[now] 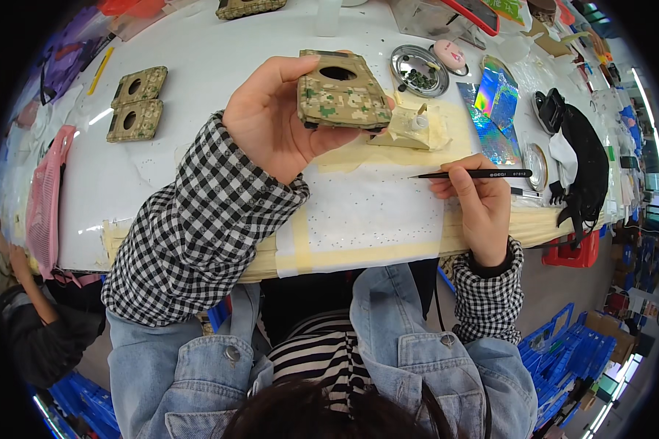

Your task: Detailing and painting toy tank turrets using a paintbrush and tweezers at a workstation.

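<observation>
My left hand (274, 117) is raised over the table and closed around a camouflage-patterned model vehicle part (344, 99). Green and tan pixel camouflage covers the part, which has a round dark hole in its top. Lower and to the right, my right hand (479, 201) pinches a slim black fine-tipped tool (483, 174), its point toward the left; whether it is tweezers or a fine brush I cannot tell. Beneath both lies a white sheet (366, 208) dotted with tiny dark specks. A tape-covered block (417, 132) stands behind the right hand.
Two similar camouflage parts (135, 121) lie at left, near a yellow pencil-like stick (100, 71). A round metal dish (400, 58) holds small dark pieces. Shiny holographic sheets (499, 106) and a black bag (586, 154) lie at right; a pink mesh pouch (47, 197) is at the left edge.
</observation>
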Tool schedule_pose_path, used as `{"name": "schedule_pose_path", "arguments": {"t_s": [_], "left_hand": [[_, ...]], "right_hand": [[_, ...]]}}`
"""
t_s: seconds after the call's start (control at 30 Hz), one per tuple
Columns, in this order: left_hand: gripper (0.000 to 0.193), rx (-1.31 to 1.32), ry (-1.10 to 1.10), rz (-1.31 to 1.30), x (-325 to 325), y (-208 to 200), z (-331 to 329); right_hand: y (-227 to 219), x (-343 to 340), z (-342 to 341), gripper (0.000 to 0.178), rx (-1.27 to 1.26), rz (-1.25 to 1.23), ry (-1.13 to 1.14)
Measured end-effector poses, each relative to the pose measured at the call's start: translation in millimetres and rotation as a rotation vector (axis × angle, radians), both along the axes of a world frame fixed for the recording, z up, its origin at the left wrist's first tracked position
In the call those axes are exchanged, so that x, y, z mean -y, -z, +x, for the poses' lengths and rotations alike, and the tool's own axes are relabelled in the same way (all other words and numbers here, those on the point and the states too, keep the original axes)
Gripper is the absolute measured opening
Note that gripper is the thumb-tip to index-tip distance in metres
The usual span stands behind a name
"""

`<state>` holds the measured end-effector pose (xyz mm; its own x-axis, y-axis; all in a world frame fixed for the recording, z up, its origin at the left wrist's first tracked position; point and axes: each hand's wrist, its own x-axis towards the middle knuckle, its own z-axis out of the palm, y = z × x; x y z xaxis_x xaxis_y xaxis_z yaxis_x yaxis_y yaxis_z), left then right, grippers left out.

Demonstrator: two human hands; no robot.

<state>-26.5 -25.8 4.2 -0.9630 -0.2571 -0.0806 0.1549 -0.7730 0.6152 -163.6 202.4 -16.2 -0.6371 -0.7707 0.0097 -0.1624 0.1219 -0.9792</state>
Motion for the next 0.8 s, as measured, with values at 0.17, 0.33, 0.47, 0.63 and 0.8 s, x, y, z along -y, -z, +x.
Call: {"name": "schedule_pose_path", "arguments": {"t_s": [0.17, 0.33, 0.47, 0.63, 0.8], "left_hand": [[0.049, -0.009, 0.0, -0.006, 0.1, 0.4, -0.1], [0.049, 0.016, -0.02, -0.023, -1.2, -1.2, -0.1], [0.049, 0.016, -0.017, -0.012, -1.2, -1.2, 0.4], [0.049, 0.025, -0.023, -0.011, -1.1, -1.2, 0.5], [0.049, 0.007, -0.008, -0.01, -1.1, -1.0, 0.3]], "right_hand": [[0.1, 0.3, 0.4, 0.018, -0.007, -0.013, -0.004], [-0.1, 0.7, 0.6, 0.018, -0.015, 0.0, -0.003], [0.2, 1.1, 0.9, 0.017, -0.013, -0.004, 0.002], [-1.4, 1.3, 1.0, 0.017, -0.018, 0.002, 0.004], [-2.0, -0.6, -0.9, 0.017, -0.026, -0.045, 0.027]]}}
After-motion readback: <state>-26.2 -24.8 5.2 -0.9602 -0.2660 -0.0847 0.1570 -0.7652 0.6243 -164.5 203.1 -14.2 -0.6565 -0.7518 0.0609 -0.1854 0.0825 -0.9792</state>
